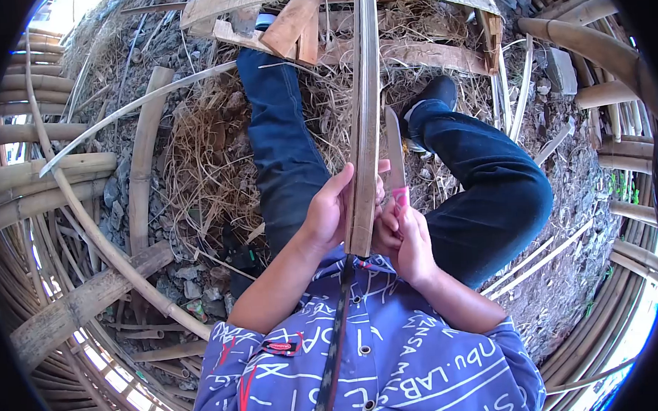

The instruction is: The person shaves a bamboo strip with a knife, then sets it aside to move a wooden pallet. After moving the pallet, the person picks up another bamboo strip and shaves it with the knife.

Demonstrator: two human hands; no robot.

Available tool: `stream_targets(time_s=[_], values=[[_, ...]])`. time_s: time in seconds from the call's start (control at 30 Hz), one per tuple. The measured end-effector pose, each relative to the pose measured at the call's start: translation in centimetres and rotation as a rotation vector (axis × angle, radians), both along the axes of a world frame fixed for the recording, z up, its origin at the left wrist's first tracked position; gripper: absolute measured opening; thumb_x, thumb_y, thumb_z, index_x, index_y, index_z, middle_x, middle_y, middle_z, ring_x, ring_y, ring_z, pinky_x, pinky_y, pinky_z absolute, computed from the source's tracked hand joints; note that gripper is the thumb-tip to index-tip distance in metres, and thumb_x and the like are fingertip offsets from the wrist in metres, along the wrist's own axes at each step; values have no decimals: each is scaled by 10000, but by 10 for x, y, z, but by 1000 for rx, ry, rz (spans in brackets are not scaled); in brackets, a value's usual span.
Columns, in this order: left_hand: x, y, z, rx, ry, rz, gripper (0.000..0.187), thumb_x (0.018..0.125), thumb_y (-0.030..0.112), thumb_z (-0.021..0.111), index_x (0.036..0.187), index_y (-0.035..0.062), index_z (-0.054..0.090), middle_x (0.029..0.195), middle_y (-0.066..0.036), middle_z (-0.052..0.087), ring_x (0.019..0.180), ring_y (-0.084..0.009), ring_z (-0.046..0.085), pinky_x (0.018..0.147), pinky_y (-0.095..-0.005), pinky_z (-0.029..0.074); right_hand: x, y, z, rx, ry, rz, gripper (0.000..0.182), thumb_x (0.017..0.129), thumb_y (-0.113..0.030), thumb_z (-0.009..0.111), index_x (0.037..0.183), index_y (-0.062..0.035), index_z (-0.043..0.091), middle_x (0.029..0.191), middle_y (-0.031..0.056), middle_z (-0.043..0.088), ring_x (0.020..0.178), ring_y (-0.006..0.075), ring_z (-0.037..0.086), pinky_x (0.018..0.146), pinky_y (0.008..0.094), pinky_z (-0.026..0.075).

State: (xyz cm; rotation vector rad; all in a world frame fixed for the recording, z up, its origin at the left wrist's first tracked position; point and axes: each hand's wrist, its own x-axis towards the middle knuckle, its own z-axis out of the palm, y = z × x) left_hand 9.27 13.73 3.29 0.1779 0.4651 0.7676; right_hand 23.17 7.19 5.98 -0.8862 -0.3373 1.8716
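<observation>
A long split bamboo strip (364, 123) runs from the top of the view down to my chest, its near end over my shirt. My left hand (334, 205) is wrapped round its lower part from the left, with some fingers showing on the right side. Just right of the strip, my right hand (406, 235) grips a knife by its pink handle. The knife's blade (395, 147) points up and away, beside the strip. A dark strap or cord (335, 337) lies down the front of my shirt.
A wooden frame (425, 54) stands ahead across my legs. Shavings (209, 148) and stones cover the ground. A thin curved strip (120, 123) crosses the left side. Bamboo poles (48, 174) line both sides, and a thick pole (84, 304) lies at lower left.
</observation>
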Motion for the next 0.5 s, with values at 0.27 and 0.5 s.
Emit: stream_targets(time_s=[0.27, 0.5], values=[[-28, -8, -6, 277, 380, -172, 451, 997, 289, 395, 1275, -59, 464, 1126, -123, 609, 1019, -190, 599, 879, -311, 463, 2, 37, 3, -22, -264, -86, 287, 905, -167, 619, 725, -126, 399, 617, -74, 390, 502, 7, 360, 425, 193, 286], [-43, -1, 26, 802, 777, -209, 296, 947, 207, 527, 1087, -44, 595, 970, -114, 617, 901, -192, 586, 814, -292, 437, -6, 42, -3, 75, -529, -19, 308, 858, -108, 667, 767, -113, 373, 678, -45, 451, 572, 16, 406, 475, 186, 340]])
